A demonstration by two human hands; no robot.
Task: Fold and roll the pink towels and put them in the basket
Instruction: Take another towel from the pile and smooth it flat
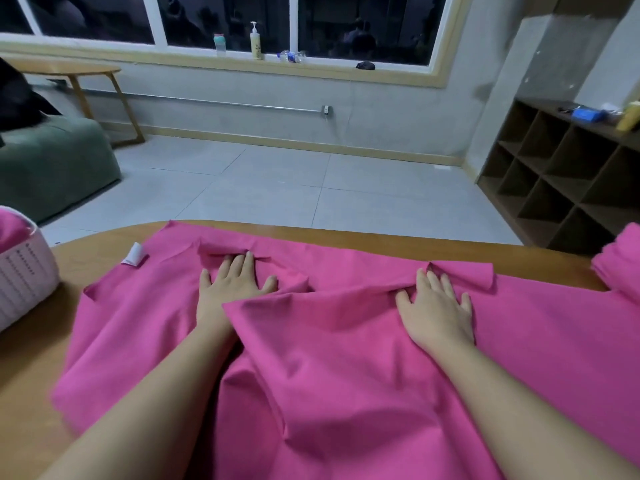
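Pink towel (pixel 346 358) spread rumpled over table (pixel 398 242), from far edge to near edge, white tag (pixel 135 254) at its far left corner. Left hand (pixel 235 282) flat, fingers straight, pressing towel near far edge, wrist under a fold; right hand (pixel 438 306) flat, fingers spread, pressing towel to the right, gripping nothing. Basket (pixel 24 275) at left edge, more pink cloth (pixel 620 265) at right edge.

Pump bottle (pixel 255 41) on windowsill, cubby shelf (pixel 568 178) at right
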